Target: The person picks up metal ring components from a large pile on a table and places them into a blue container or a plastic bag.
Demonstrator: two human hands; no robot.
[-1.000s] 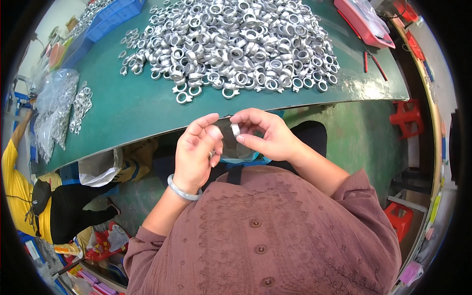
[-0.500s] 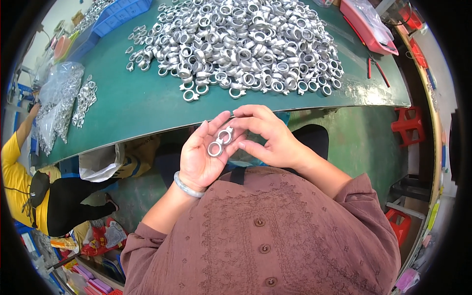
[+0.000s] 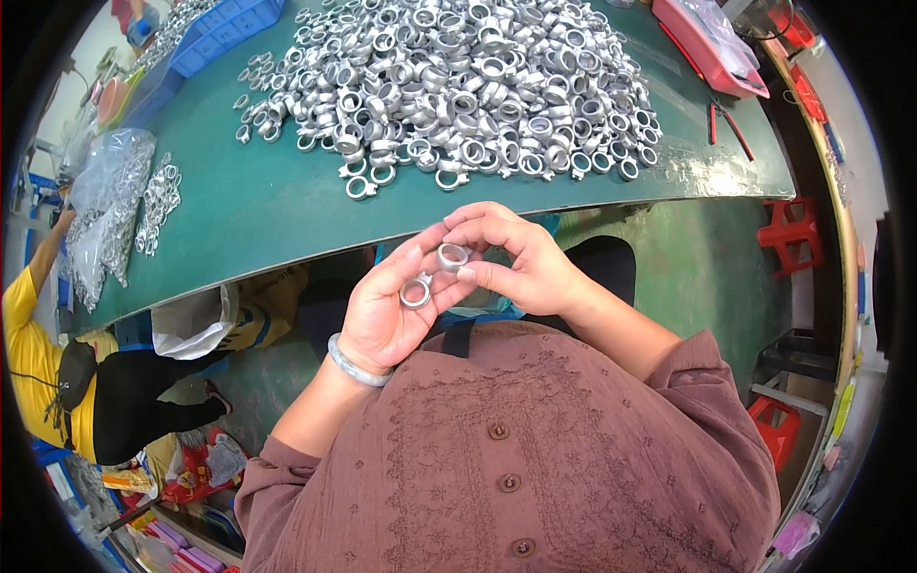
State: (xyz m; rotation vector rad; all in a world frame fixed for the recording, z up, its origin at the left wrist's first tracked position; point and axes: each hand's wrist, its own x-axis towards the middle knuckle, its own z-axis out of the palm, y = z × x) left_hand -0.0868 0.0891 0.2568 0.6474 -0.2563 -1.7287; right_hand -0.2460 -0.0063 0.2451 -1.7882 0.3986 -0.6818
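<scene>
My left hand (image 3: pixel 379 323) is palm up in front of the table edge, fingers partly curled. A silver metal ring (image 3: pixel 415 305) with a small lug lies on its palm side, near the finger bases. My right hand (image 3: pixel 535 267) pinches a second silver metal ring (image 3: pixel 453 268) between thumb and fingers, just above the left fingers. This ring is tilted so its band shows. Beyond both hands, a large heap of similar metal rings (image 3: pixel 487 105) covers the middle of the green table (image 3: pixel 258 210). A pale bangle (image 3: pixel 355 366) circles my left wrist.
On the table lie a clear bag of metal parts (image 3: pixel 100 205), a blue crate (image 3: pixel 224 36), a pink-red tray (image 3: pixel 712 53) and red-handled pliers (image 3: pixel 731 132). A person in yellow (image 3: pixel 38 353) stands at left. Red stools (image 3: pixel 791 236) are at right.
The two rings lay together in my left hand. My right fingers now pinch the upper one and have turned it, apart from the other.
</scene>
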